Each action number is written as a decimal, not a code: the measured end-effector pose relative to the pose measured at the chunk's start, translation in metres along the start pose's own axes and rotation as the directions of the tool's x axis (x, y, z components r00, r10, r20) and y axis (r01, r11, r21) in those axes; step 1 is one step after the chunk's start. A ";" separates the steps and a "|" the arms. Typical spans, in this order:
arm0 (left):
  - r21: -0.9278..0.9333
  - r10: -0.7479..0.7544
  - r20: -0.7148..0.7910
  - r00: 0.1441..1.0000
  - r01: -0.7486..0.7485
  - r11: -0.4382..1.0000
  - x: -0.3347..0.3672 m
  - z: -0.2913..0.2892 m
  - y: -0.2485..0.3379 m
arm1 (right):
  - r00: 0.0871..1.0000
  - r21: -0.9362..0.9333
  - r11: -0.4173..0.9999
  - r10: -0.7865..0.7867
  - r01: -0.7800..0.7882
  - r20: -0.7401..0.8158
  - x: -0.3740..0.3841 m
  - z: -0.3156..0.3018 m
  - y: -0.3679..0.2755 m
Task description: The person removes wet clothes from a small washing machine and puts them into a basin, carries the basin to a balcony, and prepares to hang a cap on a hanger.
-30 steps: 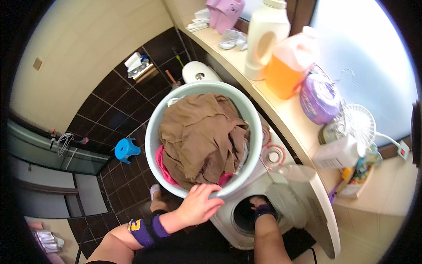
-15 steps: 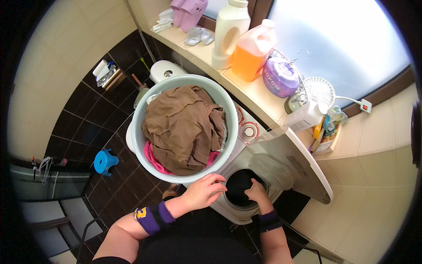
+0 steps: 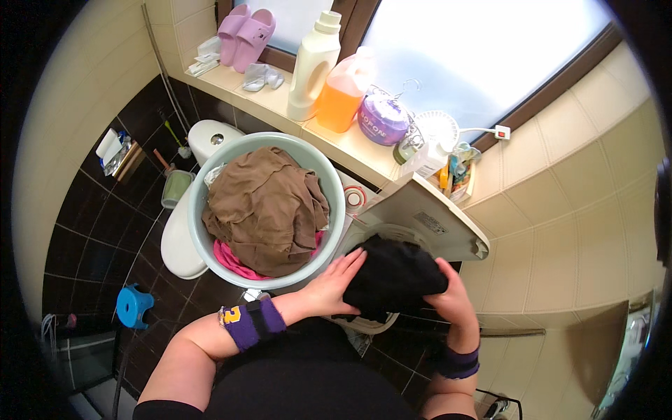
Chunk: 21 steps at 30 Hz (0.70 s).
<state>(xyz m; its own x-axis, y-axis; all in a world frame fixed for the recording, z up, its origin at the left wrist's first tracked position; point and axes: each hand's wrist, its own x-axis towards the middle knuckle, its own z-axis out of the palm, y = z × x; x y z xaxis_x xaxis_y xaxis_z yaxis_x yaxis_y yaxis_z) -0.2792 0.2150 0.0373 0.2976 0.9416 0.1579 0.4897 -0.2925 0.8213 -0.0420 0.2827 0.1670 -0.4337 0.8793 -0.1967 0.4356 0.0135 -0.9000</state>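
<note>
A bunched black garment (image 3: 393,276) is held between my two hands, over the opening of the washing machine (image 3: 339,248). My left hand (image 3: 332,285) presses its left side, fingers laid along the cloth. On the right side, my right hand (image 3: 453,297) grips the edge with the thumb under and fingers behind. The machine's raised lid (image 3: 437,215) stands behind the garment, which hides most of the drum. To the left, a pale blue-grey basin (image 3: 337,189) holds a heap of brown cloth (image 3: 266,210) with pink fabric (image 3: 234,262) below it.
Along the window ledge stand a cream bottle (image 3: 311,66), a jug of orange liquid (image 3: 339,101), a purple tub (image 3: 383,119), a small white fan (image 3: 437,129) and pink slippers (image 3: 245,38). A toilet (image 3: 180,241) is beside the basin. A blue stool (image 3: 134,306) stands on the dark tiles.
My right hand has come up out of the drum with the black garment. My left hand has moved onto its left side. The whole view has shifted, with the basin now further left.
</note>
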 end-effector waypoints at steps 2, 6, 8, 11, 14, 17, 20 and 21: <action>0.003 0.103 -0.095 0.990 -0.103 0.995 0.004 -0.012 0.022 | 0.999 0.045 0.998 -0.038 0.039 -0.035 -0.007 -0.001 -0.042; -0.075 0.287 -0.259 0.922 -0.315 0.946 0.013 -0.080 0.067 | 0.927 0.146 0.945 -0.243 0.292 -0.284 -0.009 -0.017 -0.065; -0.064 0.367 -0.312 0.876 -0.405 0.912 0.021 -0.115 0.084 | 0.923 0.343 0.870 -0.265 0.353 -0.279 -0.012 -0.012 -0.115; 0.028 0.440 -0.406 0.801 -0.471 0.882 0.018 -0.178 0.116 | 0.825 0.440 0.700 -0.516 0.562 -0.232 0.000 -0.022 -0.153; 0.167 0.502 -0.456 0.735 -0.483 0.860 0.019 -0.229 0.127 | 0.834 0.581 0.604 -0.460 0.545 -0.304 0.015 -0.012 -0.195; 0.211 0.500 -0.503 0.705 -0.461 0.862 0.008 -0.268 0.123 | 0.838 0.641 0.548 -0.432 0.537 -0.333 0.031 0.037 -0.241; 0.252 0.486 -0.478 0.732 -0.416 0.874 -0.010 -0.289 0.092 | 0.787 0.660 0.601 -0.617 0.451 0.024 0.070 0.048 -0.217; 0.261 0.473 -0.463 0.750 -0.395 0.881 -0.013 -0.288 0.074 | 0.756 0.567 0.622 -0.654 0.539 -0.002 0.080 0.065 -0.208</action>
<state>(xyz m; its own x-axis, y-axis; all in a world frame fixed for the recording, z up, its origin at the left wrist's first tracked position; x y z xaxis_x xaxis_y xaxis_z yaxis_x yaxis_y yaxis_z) -0.4831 0.2291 0.2543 0.0752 0.6447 0.7607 0.5279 -0.6729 0.5182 -0.2188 0.3196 0.3128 -0.6117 0.6570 0.4406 -0.4105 0.2125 -0.8868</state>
